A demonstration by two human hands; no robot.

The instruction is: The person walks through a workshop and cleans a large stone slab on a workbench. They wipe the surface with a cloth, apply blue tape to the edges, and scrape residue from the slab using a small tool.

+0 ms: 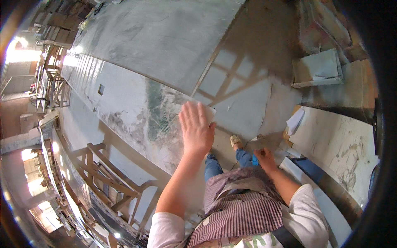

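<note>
My left hand [195, 128] is held flat over the near right end of a long stone slab [124, 109], fingers stretched out. It looks as if the palm rests on the slab. The slab has white, grey-veined and dark green areas, with a small rectangular cutout [101, 89] farther along. Beside my right thigh, my right hand [265, 158] is closed on a small blue thing [255, 160]. Most of that thing is hidden by the fingers, and its kind cannot be made out.
A larger grey slab [161, 37] lies beyond the long one. At my right stand a veined white slab [343, 144] with a white paper [295, 121] on it and an open box-like container [318, 68]. Wooden trestle frames [111, 173] stand at the left.
</note>
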